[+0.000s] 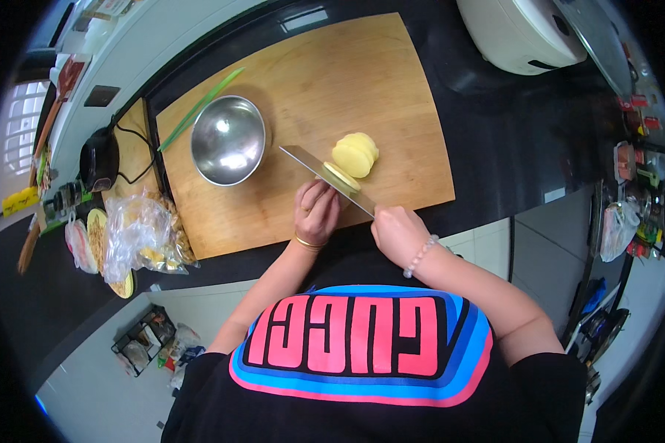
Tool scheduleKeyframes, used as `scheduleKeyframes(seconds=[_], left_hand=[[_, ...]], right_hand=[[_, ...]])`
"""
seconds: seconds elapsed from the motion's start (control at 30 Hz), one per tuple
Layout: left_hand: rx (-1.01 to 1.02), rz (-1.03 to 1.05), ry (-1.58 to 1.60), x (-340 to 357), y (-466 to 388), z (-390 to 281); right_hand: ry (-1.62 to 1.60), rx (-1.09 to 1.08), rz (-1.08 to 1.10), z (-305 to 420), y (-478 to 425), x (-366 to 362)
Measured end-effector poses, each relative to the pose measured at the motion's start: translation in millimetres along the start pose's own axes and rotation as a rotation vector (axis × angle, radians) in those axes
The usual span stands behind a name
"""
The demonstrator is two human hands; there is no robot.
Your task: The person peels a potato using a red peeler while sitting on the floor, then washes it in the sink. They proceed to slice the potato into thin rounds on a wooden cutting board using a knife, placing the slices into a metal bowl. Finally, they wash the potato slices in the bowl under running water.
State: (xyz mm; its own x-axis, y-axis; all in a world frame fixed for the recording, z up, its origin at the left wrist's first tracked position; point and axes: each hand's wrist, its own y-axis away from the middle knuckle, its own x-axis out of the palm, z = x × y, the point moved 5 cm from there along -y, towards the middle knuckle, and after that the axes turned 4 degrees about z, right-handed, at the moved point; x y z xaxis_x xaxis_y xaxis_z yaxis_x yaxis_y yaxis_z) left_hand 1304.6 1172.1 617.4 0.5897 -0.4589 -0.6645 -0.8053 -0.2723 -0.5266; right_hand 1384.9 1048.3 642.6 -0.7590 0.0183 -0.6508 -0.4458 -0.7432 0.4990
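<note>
My right hand grips the handle of a kitchen knife, whose broad blade points up and left over a wooden cutting board. Thin pale-yellow slices, apparently of peeled potato, rest against the blade's far side. Just beyond them lies an overlapping pile of similar slices. On the near side of the blade, my left hand has its fingers bent and bunched close to the steel. Whatever is under those fingers is hidden. A steel bowl stands on the board, left of the knife tip.
Green onion stalks lie behind the bowl. A clear plastic bag of food sits against the board's left edge, below a black corded appliance. At the back right stands a white rice cooker on the dark countertop.
</note>
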Motion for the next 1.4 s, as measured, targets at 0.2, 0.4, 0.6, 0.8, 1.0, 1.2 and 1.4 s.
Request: scheduleKeyframes(seconds=[0.2,0.4,0.6,0.8,1.0,1.2,1.4], left_hand=[[0.034,-0.040,-0.013,0,3,-4],[0.011,-0.022,-0.027,-2,0,-5],[-0.046,-0.022,-0.023,-3,6,-6],[-0.009,-0.013,-0.002,-4,5,-6],[-0.009,-0.038,0.008,-2,8,-4],[-0.015,-0.030,0.006,-3,7,-3],[-0.012,-0.023,0.005,-2,8,-2]], right_hand=[[0.024,-0.029,-0.024,2,-42,19],[-0.108,-0.129,-0.144,-12,-42,4],[-0.042,-0.085,-0.111,2,30,-22],[0.017,-0.037,-0.031,-5,53,-12],[-0.005,0.013,0.002,-6,55,-10],[0.007,0.026,0.006,-7,56,-9],[0.014,0.016,-0.001,-7,55,-8]])
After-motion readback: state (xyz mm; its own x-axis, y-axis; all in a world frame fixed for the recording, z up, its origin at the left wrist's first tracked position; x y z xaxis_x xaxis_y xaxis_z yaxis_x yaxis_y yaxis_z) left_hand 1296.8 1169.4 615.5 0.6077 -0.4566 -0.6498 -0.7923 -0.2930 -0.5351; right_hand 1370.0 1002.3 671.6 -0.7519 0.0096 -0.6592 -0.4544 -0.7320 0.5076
